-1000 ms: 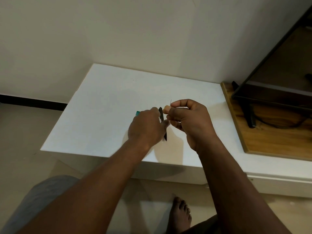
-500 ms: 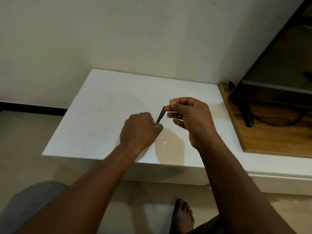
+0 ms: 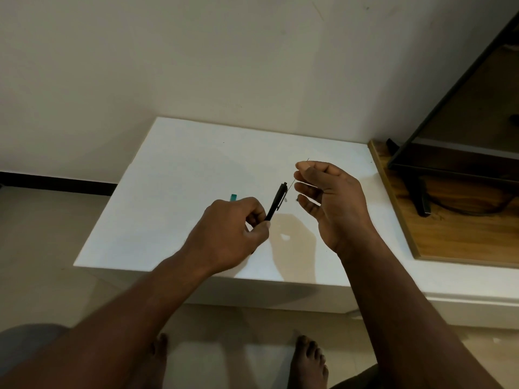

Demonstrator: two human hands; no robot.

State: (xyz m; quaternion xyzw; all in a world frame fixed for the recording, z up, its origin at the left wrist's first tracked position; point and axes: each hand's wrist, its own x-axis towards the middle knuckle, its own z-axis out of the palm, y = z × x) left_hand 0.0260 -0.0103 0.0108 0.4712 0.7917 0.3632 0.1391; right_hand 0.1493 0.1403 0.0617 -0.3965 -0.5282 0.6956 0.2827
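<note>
A black pen [image 3: 276, 202] is gripped at its lower end by the left hand [image 3: 233, 228], whose fingers and thumb are curled round the barrel. The pen is held in the air above the white table [image 3: 174, 192], tilted so that its clip end points toward one o'clock. At three o'clock of the pen, near it but apart from it, the right hand [image 3: 331, 203] is raised with the palm turned toward the pen. A thin dark rod [image 3: 293, 182] is pinched between its thumb and forefinger, while the other fingers are loosely bent and hold nothing. Whether the rod is a lead or a needle cannot be told. Its lower tip is seen just beside the top of the pen.

A small teal object [image 3: 233, 197] is partly hidden at twelve o'clock of the left hand. A white fleck [image 3: 285, 236] lies on the table at six o'clock of the pen. A wooden board [image 3: 455, 234] with a dark-framed screen [image 3: 449, 153] on it is seen at three o'clock of the table.
</note>
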